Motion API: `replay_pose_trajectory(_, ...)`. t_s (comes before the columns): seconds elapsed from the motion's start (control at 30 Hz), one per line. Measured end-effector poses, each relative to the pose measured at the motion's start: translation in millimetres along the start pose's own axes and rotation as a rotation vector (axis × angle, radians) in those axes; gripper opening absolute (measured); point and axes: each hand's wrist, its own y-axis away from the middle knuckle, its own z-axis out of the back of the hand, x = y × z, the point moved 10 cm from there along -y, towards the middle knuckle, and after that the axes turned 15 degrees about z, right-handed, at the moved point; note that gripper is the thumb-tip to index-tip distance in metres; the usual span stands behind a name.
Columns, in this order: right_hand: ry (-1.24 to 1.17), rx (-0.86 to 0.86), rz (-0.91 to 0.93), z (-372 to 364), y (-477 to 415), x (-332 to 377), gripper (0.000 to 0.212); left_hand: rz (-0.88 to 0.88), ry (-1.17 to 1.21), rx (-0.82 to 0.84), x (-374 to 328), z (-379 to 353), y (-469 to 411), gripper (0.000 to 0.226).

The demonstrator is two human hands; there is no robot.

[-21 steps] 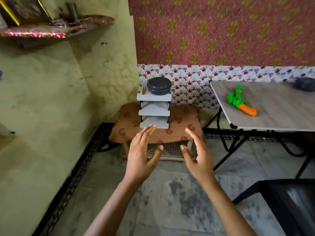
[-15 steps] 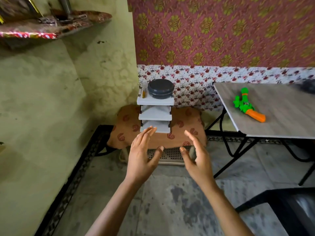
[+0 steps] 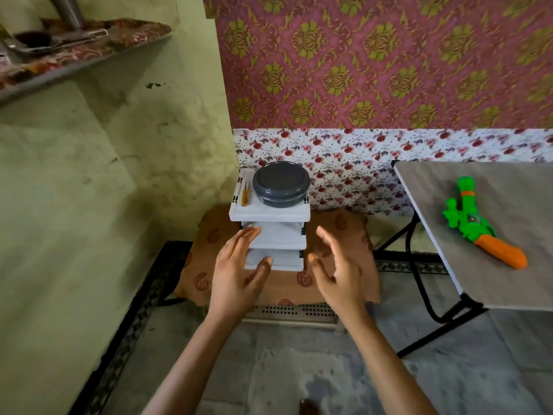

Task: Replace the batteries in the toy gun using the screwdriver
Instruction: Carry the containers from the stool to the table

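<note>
Grey stone floor (image 3: pixel 299 369), corner of a room. Toy gun (image 3: pixel 478 223) lies flat on the desk (image 3: pixel 434 187) at far right: green body, orange end toward the desk's near edge, nothing touching it. Well apart from both my hands. Screwdriver (image 3: pixel 244 196), small with a yellow handle, lies on top of the white drawer unit (image 3: pixel 275 235), along its left edge, just beside a dark grey round container (image 3: pixel 281 184) with its lid on, which takes up most of that top. Drawer unit stands upright on a brown patterned cloth (image 3: pixel 338 235) draped over a low stool (image 3: pixel 293 313); only the stool's perforated front edge shows. Left hand (image 3: pixel 236 277) is spread, fingers straight, thumb out, holding nothing; its fingertips overlap the unit's lower left side in view, and I cannot tell whether they touch. Right hand (image 3: pixel 338 274) is likewise spread and holds nothing, palm facing the left one, hanging just right of the unit's lower drawers, apart from it. So the unit sits between my two palms. Desk has a grey wood-look top on black folding legs. Behind it all: pink and gold patterned wall covering (image 3: pixel 389 55) over a floral strip. Green plaster wall (image 3: pixel 89 205) on the left, with a cloth-covered shelf (image 3: pixel 89 52) high up carrying some metal items too blurred to identify.
</note>
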Motion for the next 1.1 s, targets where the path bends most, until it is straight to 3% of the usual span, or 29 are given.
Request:
replay_pose_trajectory(0.33, -0.078, 0.064, -0.066, -56, -101, -92, 0.055, 0.124, -0.031, -0.024, 32, -31, -118, 0.054)
replay_pose_trajectory(0.6, 0.055, 0.131, -0.100, -112, -169, -146, 0.049, 0.219, -0.100, 0.003, 96, -54, -228, 0.045)
replay_pose_trajectory(0.73, 0.125, 0.144, -0.156, -133, -199, -171, 0.048, 0.334, -0.159, 0.062, 135, -75, -287, 0.028)
replay_pose_trajectory(0.93, 0.144, 0.128, -0.259, -146, -220, -205, 0.050, 0.595, -0.204, 0.251, 203, -125, -335, 0.034)
replay_pose_trajectory(1.1, 0.175, 0.161, -0.303, -153, -229, -230, 0.051, 0.744, -0.241, 0.296, 225, -147, -350, 0.030)
